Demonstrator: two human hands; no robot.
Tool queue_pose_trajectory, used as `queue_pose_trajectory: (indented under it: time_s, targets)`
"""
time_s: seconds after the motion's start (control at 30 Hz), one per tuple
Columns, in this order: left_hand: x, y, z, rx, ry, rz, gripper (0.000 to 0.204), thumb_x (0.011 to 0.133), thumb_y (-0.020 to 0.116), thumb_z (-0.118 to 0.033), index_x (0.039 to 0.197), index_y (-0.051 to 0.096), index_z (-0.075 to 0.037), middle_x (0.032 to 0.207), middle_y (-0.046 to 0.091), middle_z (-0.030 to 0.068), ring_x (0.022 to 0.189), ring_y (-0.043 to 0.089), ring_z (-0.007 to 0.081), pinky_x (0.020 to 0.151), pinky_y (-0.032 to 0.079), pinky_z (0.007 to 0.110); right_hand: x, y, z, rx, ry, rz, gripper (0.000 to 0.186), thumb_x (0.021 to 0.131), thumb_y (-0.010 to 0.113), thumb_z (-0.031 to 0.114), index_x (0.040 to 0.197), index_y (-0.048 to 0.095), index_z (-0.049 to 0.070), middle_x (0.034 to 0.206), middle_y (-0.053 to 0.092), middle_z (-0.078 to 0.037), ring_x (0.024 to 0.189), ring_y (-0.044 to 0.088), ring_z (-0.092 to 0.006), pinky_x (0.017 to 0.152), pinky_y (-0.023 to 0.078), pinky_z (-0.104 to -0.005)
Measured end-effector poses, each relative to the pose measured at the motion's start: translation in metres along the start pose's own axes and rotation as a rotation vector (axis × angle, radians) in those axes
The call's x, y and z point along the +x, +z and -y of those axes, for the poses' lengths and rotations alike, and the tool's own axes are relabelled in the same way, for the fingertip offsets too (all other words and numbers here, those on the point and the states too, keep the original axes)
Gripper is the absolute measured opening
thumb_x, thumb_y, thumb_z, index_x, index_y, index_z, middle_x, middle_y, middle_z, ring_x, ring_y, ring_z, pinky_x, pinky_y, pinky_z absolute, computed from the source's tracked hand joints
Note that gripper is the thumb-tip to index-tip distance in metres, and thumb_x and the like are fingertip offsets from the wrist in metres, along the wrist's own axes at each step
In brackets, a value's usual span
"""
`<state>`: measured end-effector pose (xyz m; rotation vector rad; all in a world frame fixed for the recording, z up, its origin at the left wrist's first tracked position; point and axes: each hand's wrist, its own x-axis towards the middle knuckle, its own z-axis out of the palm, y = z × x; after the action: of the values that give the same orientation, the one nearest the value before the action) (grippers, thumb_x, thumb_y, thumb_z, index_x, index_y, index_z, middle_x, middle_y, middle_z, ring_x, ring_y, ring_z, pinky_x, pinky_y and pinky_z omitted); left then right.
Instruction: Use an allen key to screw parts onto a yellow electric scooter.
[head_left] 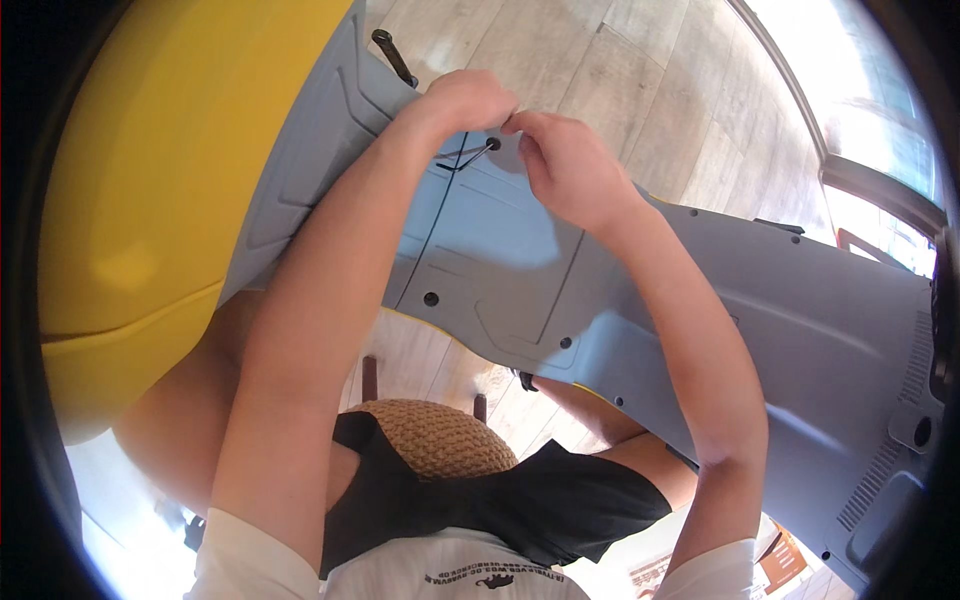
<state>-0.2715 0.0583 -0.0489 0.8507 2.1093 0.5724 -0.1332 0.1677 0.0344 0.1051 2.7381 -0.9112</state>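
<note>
A grey plastic panel [500, 270], part of a vehicle-like body with yellow parts, lies across the view. Over its far edge my left hand [470, 100] is closed, its fingertips turned away from view. My right hand [575, 165] meets it from the right, thumb and index finger pinched together beside the left fingers. Whatever they hold is hidden or too small to make out. Just below the hands, a thin bent metal rod, like a hex key [467, 152], rests with one end at a dark round hole [493, 145] in the panel.
A large yellow shell [170, 170] rises at the left. Near it a dark lever-like piece [393, 57] sticks out past the panel. Other dark holes or screw heads [431, 299] dot the panel. Beneath me is a woven stool [430, 438]; wooden flooring [630, 90] extends beyond.
</note>
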Motion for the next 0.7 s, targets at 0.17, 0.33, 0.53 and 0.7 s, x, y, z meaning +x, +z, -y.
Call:
queue_pose_trajectory:
  time_s: [0.17,0.33,0.53,0.7]
  targets:
    - [-0.006,-0.006,-0.002,0.033,-0.006,0.027,0.033,0.078,0.054,-0.031,0.077,0.073,-0.004,0.081,0.068,0.0229,0.075,0.064,0.0372,0.071,0.049,0.046,-0.017,0.016,0.016,0.022,-0.096,-0.113,0.032,0.089,0.067,0.024,0.116,0.066,0.006,0.104,0.062,-0.016,0.096,0.061,-0.0353,0.082,0.052,-0.0445]
    - [0.006,0.004,0.005,-0.006,-0.058,-0.061,0.036,0.080,0.053,-0.030,0.081,0.075,-0.002,0.085,0.071,0.0213,0.082,0.068,0.0359,0.075,0.052,0.044,-0.020,0.065,0.021,-0.114,-0.182,-0.282,0.028,0.086,0.068,0.021,0.112,0.069,0.010,0.097,0.058,-0.011,0.094,0.059,-0.0271,0.077,0.052,-0.0389]
    - [0.002,0.005,-0.002,0.080,-0.026,-0.085,0.035,0.080,0.053,-0.027,0.085,0.074,0.000,0.091,0.071,0.0239,0.088,0.068,0.0394,0.078,0.052,0.045,-0.021,0.060,0.024,-0.319,-0.297,-0.125,0.012,0.085,0.061,0.013,0.095,0.065,0.007,0.091,0.055,-0.007,0.089,0.058,-0.0227,0.071,0.054,-0.0343]
    - [0.003,0.000,-0.005,0.157,0.008,-0.012,0.035,0.079,0.054,-0.025,0.090,0.073,0.002,0.096,0.070,0.0254,0.089,0.067,0.0410,0.081,0.052,0.046,-0.024,0.057,0.026,-0.437,-0.202,-0.109,0.008,0.084,0.058,0.009,0.085,0.061,0.002,0.089,0.060,-0.008,0.086,0.064,-0.0246,0.070,0.056,-0.0340]
